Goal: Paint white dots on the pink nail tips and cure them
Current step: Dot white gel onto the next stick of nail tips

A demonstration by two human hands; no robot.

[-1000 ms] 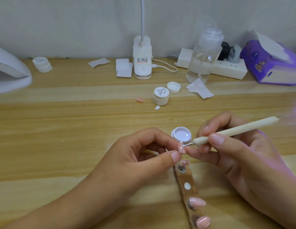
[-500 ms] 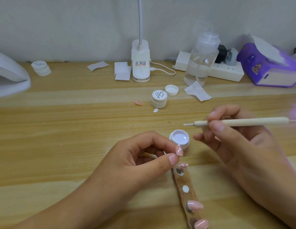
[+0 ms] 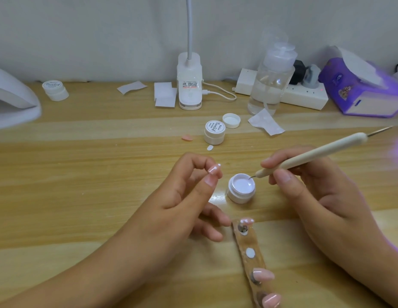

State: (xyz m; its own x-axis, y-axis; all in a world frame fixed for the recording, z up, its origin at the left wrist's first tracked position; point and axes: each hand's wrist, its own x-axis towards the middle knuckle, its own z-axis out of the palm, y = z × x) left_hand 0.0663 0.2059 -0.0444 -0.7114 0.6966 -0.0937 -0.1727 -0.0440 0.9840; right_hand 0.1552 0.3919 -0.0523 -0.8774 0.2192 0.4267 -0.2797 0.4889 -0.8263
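My left hand (image 3: pixel 171 203) pinches a pink nail tip (image 3: pixel 58 169) between thumb and forefinger; white dots show along its edge. My right hand (image 3: pixel 316 196) grips a cream dotting pen (image 3: pixel 309 155), whose metal point touches the white gel in a small open jar (image 3: pixel 240 187). A brown holder strip (image 3: pixel 249 261) lies in front of the jar, carrying up to three pink nail tips (image 3: pixel 262 274) and one bare white pad. A white curing lamp (image 3: pixel 9 101) sits at the far left edge.
Behind the jar stand a closed white gel pot (image 3: pixel 214 132), a loose lid (image 3: pixel 231 120), a stray pink tip (image 3: pixel 187 138), paper wipes (image 3: pixel 266 122), a desk lamp base (image 3: pixel 189 83), a clear pump bottle (image 3: pixel 269 83), a power strip (image 3: pixel 304 96) and a purple tissue box (image 3: pixel 360 90).
My right hand has lowered the pen from above the table so its point dips into the open jar. My left hand has lifted the nail tip up and to the left.
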